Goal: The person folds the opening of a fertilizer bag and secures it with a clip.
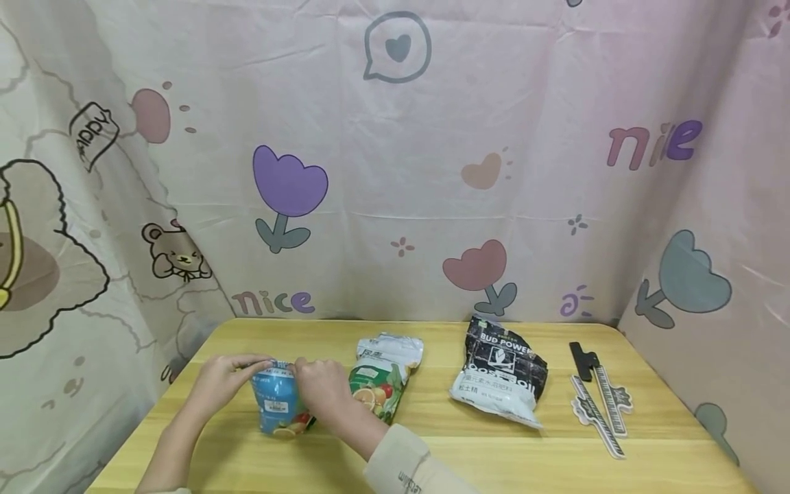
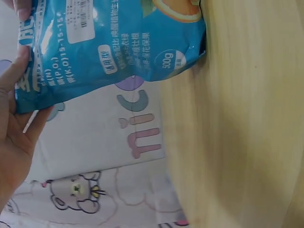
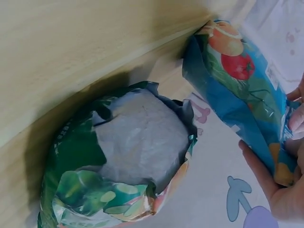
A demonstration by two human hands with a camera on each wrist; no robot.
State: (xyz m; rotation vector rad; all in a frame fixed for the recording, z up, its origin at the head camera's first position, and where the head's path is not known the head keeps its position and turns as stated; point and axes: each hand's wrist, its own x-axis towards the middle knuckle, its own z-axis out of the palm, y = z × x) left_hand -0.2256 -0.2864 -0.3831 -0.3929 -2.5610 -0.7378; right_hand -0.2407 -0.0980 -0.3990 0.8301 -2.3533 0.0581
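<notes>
Your left hand [image 1: 231,377] has its thumb and fingers closed on one top corner of the blue pouch [image 1: 276,401], while your right hand [image 1: 324,390] is curled tightly at the opposite top corner, gripping it. You have the pouch upright at the left part of the table [image 1: 524,463]; whether its base touches the wood, you cannot tell. Judging by this, the work along its top edge is under way and unfinished: no gap shows there, though your fingers cover part of it, and letting go remains to be done. Neither hand touches the other goods. Count them: one blue pouch in hand, one green-and-white bag [image 1: 378,384] just beside your right hand, one black-and-white bag [image 1: 501,374] farther right, then two pale, ruler-like strips [image 1: 612,405] and one black piece [image 1: 582,360] near the table's right side.
</notes>
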